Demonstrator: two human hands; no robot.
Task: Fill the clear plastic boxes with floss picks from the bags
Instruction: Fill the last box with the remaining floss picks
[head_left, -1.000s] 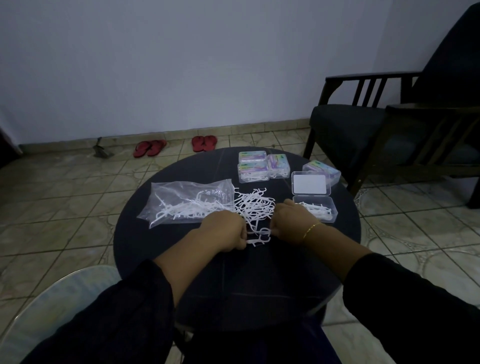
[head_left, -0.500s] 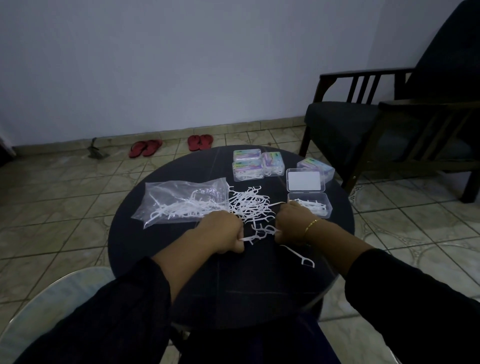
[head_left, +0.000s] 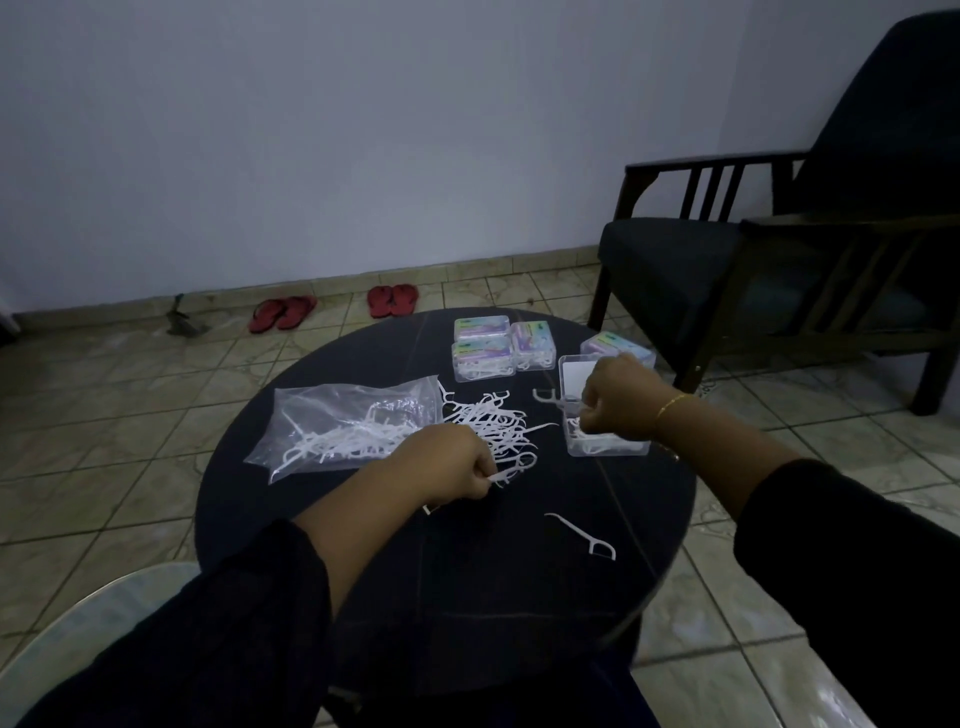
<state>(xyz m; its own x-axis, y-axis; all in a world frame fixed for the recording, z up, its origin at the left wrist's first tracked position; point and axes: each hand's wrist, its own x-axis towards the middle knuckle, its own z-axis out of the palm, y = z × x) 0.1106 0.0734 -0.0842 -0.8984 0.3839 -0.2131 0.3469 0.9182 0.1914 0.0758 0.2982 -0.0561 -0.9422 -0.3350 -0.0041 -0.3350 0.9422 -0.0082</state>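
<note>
A heap of white floss picks (head_left: 488, 421) lies mid-table, spilling from a clear plastic bag (head_left: 343, 415) on the left. My left hand (head_left: 447, 462) pinches a floss pick at the heap's near edge. My right hand (head_left: 621, 397) hovers over the open clear box (head_left: 608, 447) at the right and grips a few floss picks (head_left: 553, 400) that stick out to its left. The box holds some picks. Its raised lid (head_left: 574, 371) is partly hidden by my hand. One stray floss pick (head_left: 584, 535) lies alone near the table's front.
Several closed, filled boxes (head_left: 483, 348) stand at the back of the round dark table (head_left: 415, 571). A dark armchair (head_left: 779, 249) stands at the right. Two pairs of red sandals (head_left: 332, 306) lie by the wall on the tiled floor.
My right hand has lifted from the heap with picks and moved right over the open box. A single pick dropped onto the table's front. My left hand stayed at the heap.
</note>
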